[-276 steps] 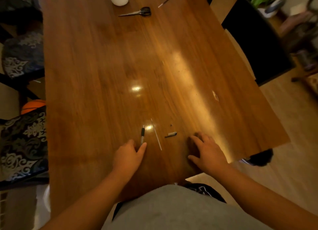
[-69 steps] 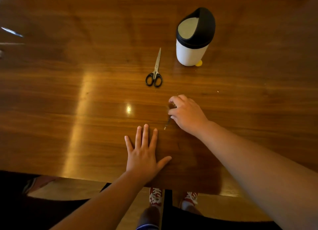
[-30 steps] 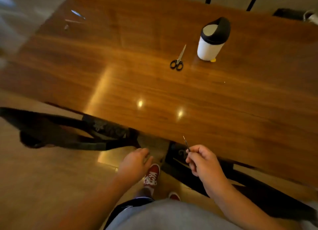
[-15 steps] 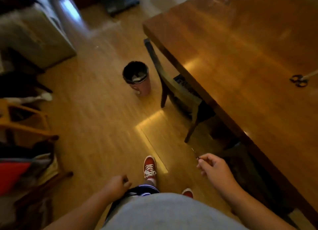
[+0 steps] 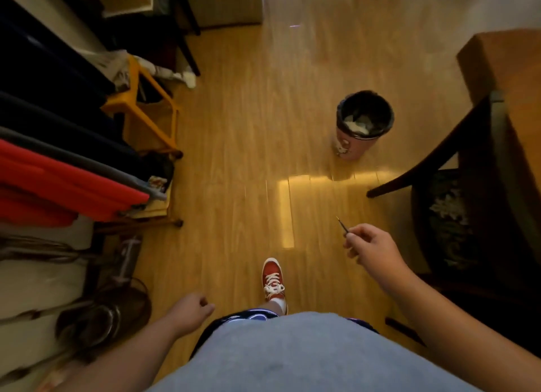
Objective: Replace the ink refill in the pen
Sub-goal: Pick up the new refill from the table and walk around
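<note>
Fabric of our grey shirt (image 5: 292, 356) filled the nearest edge of the view. Just beyond it our left hand (image 5: 191, 311) hung low by the hip, fingers loosely curled around nothing. A red lace-up sneaker (image 5: 273, 280) was planted on the yellow wooden plank floor (image 5: 234, 157) between the two hands. Our right hand (image 5: 373, 249) was higher and further forward, forearm stretched out, thumb and forefinger pinching the thin dark ink refill (image 5: 341, 225) by its near end. The refill's long axis ran from the fingertips forward and slightly left, its free tip out over bare floor. Ahead of that tip, a little to the right and well apart from it, stood the round pink wastebasket with a black liner (image 5: 364, 122), open-topped, with pale scraps inside. The right hand was plainly the nearer one to it. We judged this refill to be the spent one, meant for that basket, so the coming move would need the hand carried forward above the rim. A dark wooden chair (image 5: 439, 169) and the corner of a brown wooden table (image 5: 503, 63) stood to the right. The pen was not in view.
</note>
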Motion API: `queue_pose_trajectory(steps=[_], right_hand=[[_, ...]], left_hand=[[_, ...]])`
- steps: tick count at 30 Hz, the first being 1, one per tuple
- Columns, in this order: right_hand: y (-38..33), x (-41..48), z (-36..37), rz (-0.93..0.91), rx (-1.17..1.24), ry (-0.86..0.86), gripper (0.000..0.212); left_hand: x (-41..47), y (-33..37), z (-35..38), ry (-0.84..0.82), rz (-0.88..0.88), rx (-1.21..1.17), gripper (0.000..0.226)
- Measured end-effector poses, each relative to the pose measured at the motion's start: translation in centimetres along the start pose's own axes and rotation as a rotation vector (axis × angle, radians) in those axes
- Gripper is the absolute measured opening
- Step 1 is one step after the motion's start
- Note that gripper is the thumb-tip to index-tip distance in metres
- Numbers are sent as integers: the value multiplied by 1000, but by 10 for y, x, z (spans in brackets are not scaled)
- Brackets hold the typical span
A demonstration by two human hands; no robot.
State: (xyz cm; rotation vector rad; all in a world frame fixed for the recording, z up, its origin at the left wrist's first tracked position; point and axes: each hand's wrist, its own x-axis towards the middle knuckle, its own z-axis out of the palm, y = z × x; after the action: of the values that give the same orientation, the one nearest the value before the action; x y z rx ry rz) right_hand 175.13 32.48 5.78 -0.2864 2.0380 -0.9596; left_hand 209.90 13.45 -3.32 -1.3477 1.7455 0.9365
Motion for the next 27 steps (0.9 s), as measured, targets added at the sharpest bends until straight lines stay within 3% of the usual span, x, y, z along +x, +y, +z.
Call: queue_pose_trajectory(steps=[6,14,18,27], right_hand=[[-29,61,-1,106,-30,37,11],[-48,158,-48,261,-52,96,12],[-72,224,-77,281,-67,78,14],[-219,375,-90,108,-177,-53,11]], left_hand=[[45,50,-74,13,58,-18,28],[113,201,-171,29,227,-91,29],[146,264,-223,57,217,-106,28],[180,304,-313,102,93,-211,29]])
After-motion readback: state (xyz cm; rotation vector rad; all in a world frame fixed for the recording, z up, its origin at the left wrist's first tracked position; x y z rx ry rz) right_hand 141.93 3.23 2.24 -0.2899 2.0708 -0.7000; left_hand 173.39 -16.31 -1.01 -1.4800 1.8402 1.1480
